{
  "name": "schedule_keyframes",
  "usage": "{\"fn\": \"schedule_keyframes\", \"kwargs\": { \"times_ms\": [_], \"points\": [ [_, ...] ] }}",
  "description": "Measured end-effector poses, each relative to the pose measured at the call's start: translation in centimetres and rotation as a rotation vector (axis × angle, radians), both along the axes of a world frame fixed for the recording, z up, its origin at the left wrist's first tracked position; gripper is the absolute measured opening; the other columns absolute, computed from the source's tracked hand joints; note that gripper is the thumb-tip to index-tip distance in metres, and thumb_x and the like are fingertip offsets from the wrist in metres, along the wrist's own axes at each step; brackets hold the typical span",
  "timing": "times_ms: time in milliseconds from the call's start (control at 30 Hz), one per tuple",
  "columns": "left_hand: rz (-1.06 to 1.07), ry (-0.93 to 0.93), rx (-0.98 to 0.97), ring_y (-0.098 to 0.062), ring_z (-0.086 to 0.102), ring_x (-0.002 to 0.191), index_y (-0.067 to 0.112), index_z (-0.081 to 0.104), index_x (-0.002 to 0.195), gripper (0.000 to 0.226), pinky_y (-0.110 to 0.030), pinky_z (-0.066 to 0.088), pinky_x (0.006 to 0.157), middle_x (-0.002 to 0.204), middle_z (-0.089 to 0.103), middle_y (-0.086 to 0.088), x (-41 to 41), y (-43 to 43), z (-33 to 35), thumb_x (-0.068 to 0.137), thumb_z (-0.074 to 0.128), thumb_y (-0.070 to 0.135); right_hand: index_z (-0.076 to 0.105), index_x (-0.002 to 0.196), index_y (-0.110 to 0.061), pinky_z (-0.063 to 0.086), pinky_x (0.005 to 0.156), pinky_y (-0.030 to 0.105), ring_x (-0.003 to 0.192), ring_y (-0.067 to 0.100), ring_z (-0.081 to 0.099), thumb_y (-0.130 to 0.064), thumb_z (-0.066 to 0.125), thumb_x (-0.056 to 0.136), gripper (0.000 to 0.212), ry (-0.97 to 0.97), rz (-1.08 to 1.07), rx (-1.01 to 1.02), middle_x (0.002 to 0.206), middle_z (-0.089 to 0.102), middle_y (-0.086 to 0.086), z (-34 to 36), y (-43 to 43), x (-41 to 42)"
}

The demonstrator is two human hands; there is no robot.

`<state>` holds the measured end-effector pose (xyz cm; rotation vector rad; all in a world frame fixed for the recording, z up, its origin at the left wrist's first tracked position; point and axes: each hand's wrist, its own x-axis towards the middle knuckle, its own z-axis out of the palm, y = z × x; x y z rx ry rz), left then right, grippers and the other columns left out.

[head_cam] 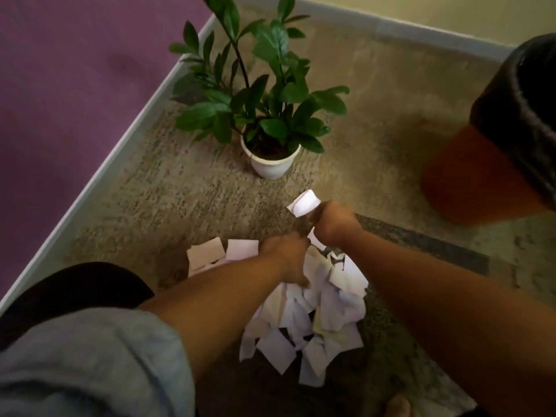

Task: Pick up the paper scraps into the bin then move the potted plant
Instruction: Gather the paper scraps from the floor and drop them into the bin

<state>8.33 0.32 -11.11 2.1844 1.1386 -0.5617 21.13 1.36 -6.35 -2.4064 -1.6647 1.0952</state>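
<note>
From the head view, my right hand has its grip closed around a few paper scraps at centre frame. My left hand reaches into the scrap pile on the carpet at lower centre; I cannot tell its grip. The potted plant stands above, the bin at right.

Bare carpet lies open between potted plant and bin — nothing stands between them.
</note>
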Motion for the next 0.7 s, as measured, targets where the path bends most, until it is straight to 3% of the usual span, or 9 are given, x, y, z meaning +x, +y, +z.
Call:
{"fn": "schedule_keyframes", "kwargs": {
  "times_ms": [100,200,300,400,567,633,700],
  "points": [
    [-0.193,0.114,0.049,-0.032,0.045,0.126,0.016,0.036,0.140,0.106,-0.049,0.045,0.100,0.141,0.038,-0.010,-0.2,-1.9,-1.7,0.055,0.081,0.063,0.071,0.108,-0.010,0.055,0.089,0.034,0.106,0.027,0.065,-0.010,0.052,0.083,0.031,-0.045,0.006,-0.004,0.114,0.069,0.010,-0.3,-0.5,0.1],
    [-0.214,0.155,0.193,-0.035,0.047,0.120,0.011,0.033,0.138,0.095,-0.046,0.049,0.092,0.137,0.035,-0.016,-0.5,-3.2,-1.2,0.065,0.085,0.041,0.071,0.107,-0.008,0.055,0.088,0.035,0.103,0.027,0.066,-0.007,0.057,0.081,0.029,-0.080,-0.001,-0.006,0.110,0.070,0.008,-0.6,-0.8,0.4],
    [-0.064,0.137,0.173,-0.037,0.056,0.111,0.008,0.036,0.133,0.076,-0.044,0.050,0.088,0.135,0.033,-0.018,-0.5,-3.2,-1.2,0.072,0.081,0.017,0.074,0.101,-0.011,0.056,0.081,0.030,0.096,0.027,0.068,-0.008,0.060,0.077,0.029,-0.081,-0.037,-0.024,0.105,0.073,0.008,-1.6,-1.8,0.9],
    [0.022,0.128,0.077,-0.038,0.058,0.111,0.010,0.039,0.130,0.067,-0.045,0.050,0.087,0.134,0.042,-0.017,-0.8,-2.3,-1.4,0.074,0.077,0.011,0.072,0.108,-0.012,0.056,0.079,0.029,0.096,0.028,0.069,-0.012,0.062,0.079,0.031,-0.046,-0.075,-0.053,0.105,0.072,0.009,-2.5,-3.1,1.7],
    [-0.112,0.168,0.050,-0.032,0.058,0.114,0.013,0.055,0.119,0.044,-0.041,0.050,0.090,0.125,0.056,-0.012,-0.2,-0.5,-0.7,0.079,0.073,0.016,0.067,0.112,-0.014,0.048,0.075,0.026,0.101,0.028,0.066,-0.021,0.067,0.080,0.033,-0.111,-0.009,-0.057,0.111,0.070,0.009,-3.7,-5.3,3.5],
    [-0.184,0.148,0.086,-0.031,0.059,0.109,0.011,0.056,0.116,0.042,-0.039,0.051,0.086,0.121,0.059,-0.012,0.6,0.9,0.7,0.078,0.074,0.016,0.061,0.122,-0.019,0.051,0.083,0.030,0.107,0.028,0.063,-0.029,0.075,0.073,0.051,-0.112,-0.006,-0.042,0.123,0.064,0.009,-4.3,-6.5,3.8],
    [-0.200,0.098,0.104,-0.030,0.061,0.105,0.011,0.057,0.114,0.044,-0.036,0.051,0.082,0.116,0.062,-0.012,1.2,2.5,2.6,0.076,0.077,0.020,0.039,0.141,-0.027,0.047,0.101,0.044,0.129,0.035,0.047,-0.049,0.085,0.059,0.096,-0.095,-0.007,-0.071,0.147,0.041,0.010,-4.8,-8.0,3.6]
  ]
}}
